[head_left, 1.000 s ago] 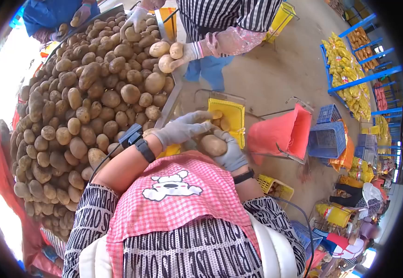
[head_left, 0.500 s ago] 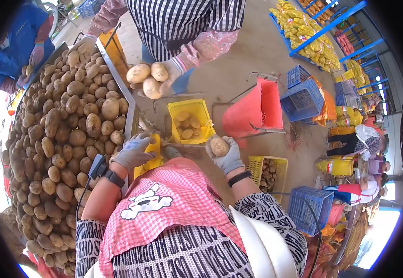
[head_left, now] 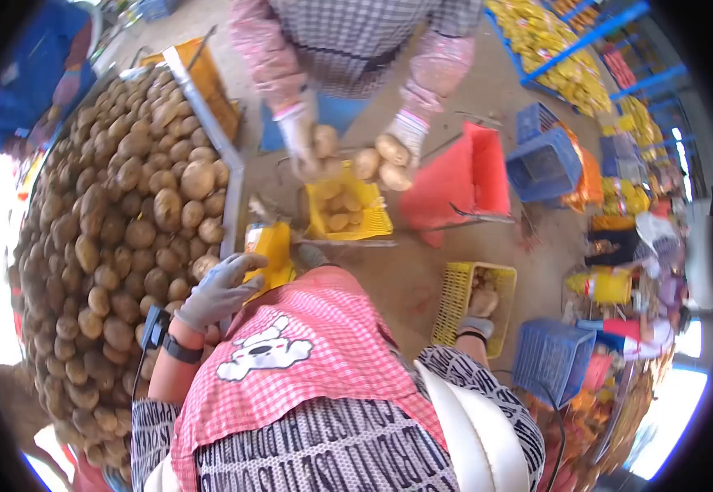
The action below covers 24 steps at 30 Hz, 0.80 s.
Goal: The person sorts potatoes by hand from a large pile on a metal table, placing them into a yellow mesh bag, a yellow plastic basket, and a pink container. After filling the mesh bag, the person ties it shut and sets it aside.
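One potato [head_left: 483, 301] sat in the yellow crate [head_left: 448, 305] by the right hand [head_left: 475, 326] — its grip too hidden to tell — and the left hand [head_left: 219, 289] lay spread by the big potato heap [head_left: 118, 213].

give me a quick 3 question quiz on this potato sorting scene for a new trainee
1. True or false: the person's right hand is down at the yellow crate on the floor.
2. Of these, which is the left hand nearest? A) the potato pile B) a red bin C) a blue crate
3. Fill in: the co-worker's gloved hands hold ___ over another crate.

Key: 1 true; 2 A; 3 potatoes
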Each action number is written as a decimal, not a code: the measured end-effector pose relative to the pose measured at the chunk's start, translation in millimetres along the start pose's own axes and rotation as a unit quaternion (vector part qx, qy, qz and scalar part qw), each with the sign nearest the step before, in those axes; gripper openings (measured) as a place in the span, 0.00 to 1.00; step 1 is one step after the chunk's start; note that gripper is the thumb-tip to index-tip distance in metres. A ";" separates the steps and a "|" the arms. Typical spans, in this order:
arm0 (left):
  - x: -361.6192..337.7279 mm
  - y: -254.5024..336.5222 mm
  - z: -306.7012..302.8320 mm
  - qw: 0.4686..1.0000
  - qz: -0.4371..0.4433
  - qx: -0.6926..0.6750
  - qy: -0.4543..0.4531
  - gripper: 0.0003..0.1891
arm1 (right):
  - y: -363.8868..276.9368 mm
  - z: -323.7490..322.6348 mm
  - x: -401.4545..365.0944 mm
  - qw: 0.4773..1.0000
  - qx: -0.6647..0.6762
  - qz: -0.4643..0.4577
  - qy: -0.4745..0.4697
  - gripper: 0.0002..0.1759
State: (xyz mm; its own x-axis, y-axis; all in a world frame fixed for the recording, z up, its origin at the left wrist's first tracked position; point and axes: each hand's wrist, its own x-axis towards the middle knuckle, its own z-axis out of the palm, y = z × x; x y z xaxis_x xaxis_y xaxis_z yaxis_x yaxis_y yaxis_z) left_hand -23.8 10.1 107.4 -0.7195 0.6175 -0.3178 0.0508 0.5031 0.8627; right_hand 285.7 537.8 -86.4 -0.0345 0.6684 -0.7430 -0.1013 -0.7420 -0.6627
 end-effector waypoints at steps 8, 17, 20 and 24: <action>-89.8 -6.9 -48.0 0.813 -0.001 -0.330 0.480 0.14 | -24.4 125.5 31.3 0.988 -0.064 -0.044 -0.132 0.14; -190.9 -28.1 -3.1 0.589 0.017 -0.316 0.744 0.14 | 139.5 331.2 -312.3 0.528 -0.532 0.010 -0.661 0.12; -209.1 -23.3 42.0 0.525 0.014 -0.300 0.797 0.13 | 214.2 342.1 -363.5 0.239 -0.457 -0.312 -0.798 0.20; -196.2 -18.0 100.9 0.546 -0.075 -0.231 0.802 0.20 | 239.0 343.2 -394.2 -0.050 -0.395 -0.548 -0.736 0.30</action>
State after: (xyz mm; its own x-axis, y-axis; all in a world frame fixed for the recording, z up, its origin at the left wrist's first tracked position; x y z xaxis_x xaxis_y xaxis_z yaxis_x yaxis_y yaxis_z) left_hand 186.4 -59.2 114.5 -0.3918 -0.9194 0.0352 -0.0067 0.0411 0.9991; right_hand -66.2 115.0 80.1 -0.3981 -0.9095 0.1198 -0.8679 0.3312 -0.3702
